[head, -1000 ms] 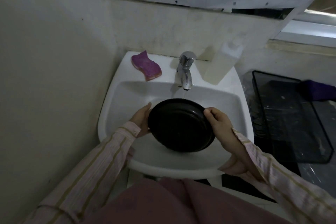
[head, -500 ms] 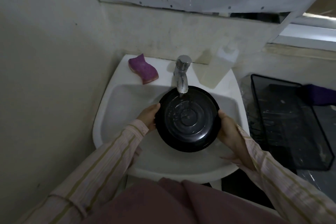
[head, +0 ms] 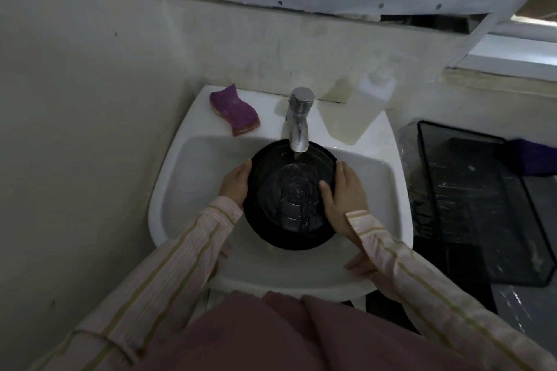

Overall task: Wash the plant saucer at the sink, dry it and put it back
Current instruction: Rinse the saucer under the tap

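Black saucer (head: 266,190) under the running tap (head: 298,119), both hands gripping its rim
left hand (head: 236,182) fingers hidden behind it, right hand (head: 345,191) only shows a thumb inside

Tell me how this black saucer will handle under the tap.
Probably slippery: water from the tap runs over the saucer. Likely stiff: it holds its round shape gripped only at opposite edges by the left hand and right hand. Pooling water may add weight.
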